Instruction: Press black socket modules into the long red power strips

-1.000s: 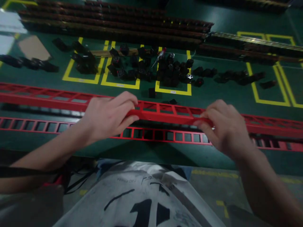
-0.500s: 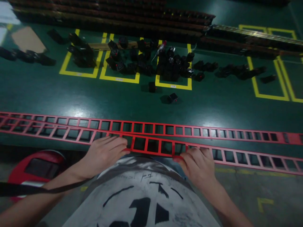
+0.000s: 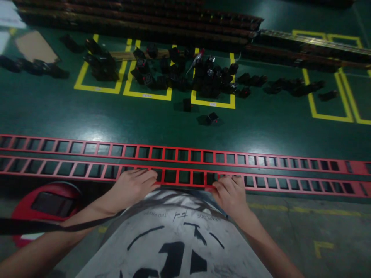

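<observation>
A long red ladder-like strip [image 3: 176, 170] with square openings runs along the front edge of the green table, close to my body. My left hand [image 3: 136, 185] is closed on it left of the middle, fingers over its far side. Right of the middle my right hand [image 3: 231, 191] grips the same strip, knuckles up. A second red strip [image 3: 188, 149] of the same kind lies just beyond, roughly parallel, with a narrow band of green between the two. My fingertips are partly hidden under the near strip.
Many small black parts [image 3: 210, 83] crowd the green table [image 3: 162, 119] around yellow-taped rectangles [image 3: 150, 96]. Two sit apart, one a dark block [image 3: 213, 117]. Long dark rails [image 3: 139, 23] lie at the back. A cardboard piece [image 3: 36, 47] is at far left. Below stands a red stool [image 3: 21, 216].
The near strip has turned from slanting across the far one to lying parallel with it, its right end moving away from me. My right hand has shifted left and slightly forward.
</observation>
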